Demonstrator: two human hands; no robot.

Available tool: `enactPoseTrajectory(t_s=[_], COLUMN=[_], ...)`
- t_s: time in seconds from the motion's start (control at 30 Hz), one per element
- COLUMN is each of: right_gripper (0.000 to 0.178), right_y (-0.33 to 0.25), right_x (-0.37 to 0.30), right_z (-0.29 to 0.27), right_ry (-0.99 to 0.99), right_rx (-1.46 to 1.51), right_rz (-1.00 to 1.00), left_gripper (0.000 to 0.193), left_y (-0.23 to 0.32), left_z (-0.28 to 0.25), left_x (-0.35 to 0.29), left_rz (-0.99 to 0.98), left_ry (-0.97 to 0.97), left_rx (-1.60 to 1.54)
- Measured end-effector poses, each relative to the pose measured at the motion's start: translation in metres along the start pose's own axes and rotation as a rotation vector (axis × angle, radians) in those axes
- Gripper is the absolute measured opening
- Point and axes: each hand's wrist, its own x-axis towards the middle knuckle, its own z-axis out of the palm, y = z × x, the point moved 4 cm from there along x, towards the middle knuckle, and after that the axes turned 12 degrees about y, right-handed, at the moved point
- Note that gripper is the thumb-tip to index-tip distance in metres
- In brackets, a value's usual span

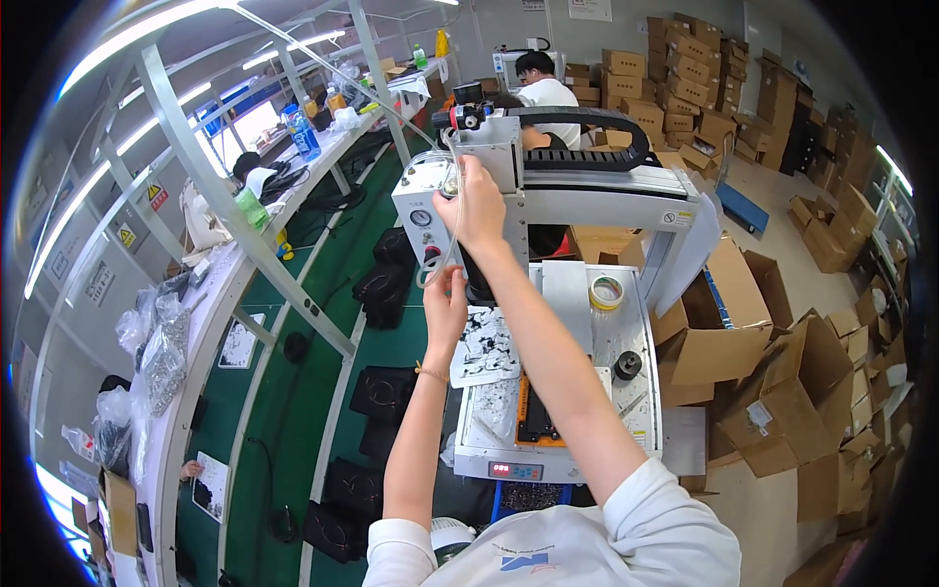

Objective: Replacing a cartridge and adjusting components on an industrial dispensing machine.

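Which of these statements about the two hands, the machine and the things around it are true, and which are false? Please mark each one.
1. The right hand is raised to the white head block of the desktop gantry machine. True.
2. The left hand rests flat on the green conveyor belt. False: it is lifted, pinching a thin clear tube.
3. A tape roll lies on the machine's bed. True.
4. The cardboard boxes on the floor are all sealed shut. False: several stand open.
5. Black pouches lie on the belt. True.
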Motion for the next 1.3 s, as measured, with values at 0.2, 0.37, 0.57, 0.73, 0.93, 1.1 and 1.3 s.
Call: enactPoseTrajectory(t_s=[0.2,0.37,0.57,0.73,0.93,1.1,1.3], right_gripper=[0.068,0.055,0.054,0.061,0.058,0.040,0.056], right_y=[0.023,0.019,0.000,0.024,0.030,-0.005,0.030], right_x=[0.037,0.010,-0.006,0.036,0.025,-0.007,0.036], right_z=[0.004,0.016,-0.002,0.001,0.010,0.000,0.002], right_ry=[-0.826,-0.645,-0.059,-0.629,-0.462,0.071,-0.572], right_rx=[0.573,0.455,0.098,0.565,0.607,0.040,0.556], right_rz=[-0.147,-0.150,-0.124,-0.133,-0.136,-0.047,-0.142], left_gripper=[0.024,0.027,0.024,0.027,0.026,0.025,0.027], left_y=[0.004,-0.012,-0.010,-0.013,-0.016,-0.019,-0.016], left_z=[-0.012,-0.005,0.003,-0.013,-0.003,-0.004,-0.011], left_x=[-0.012,-0.021,-0.045,-0.052,-0.060,-0.065,-0.072], left_rz=[-0.027,-0.094,-0.142,-0.137,-0.165,-0.184,-0.200], left_ry=[-0.052,-0.106,-0.089,-0.107,-0.129,-0.107,-0.174], left_rx=[0.025,-0.075,-0.174,-0.108,-0.129,-0.157,-0.166])
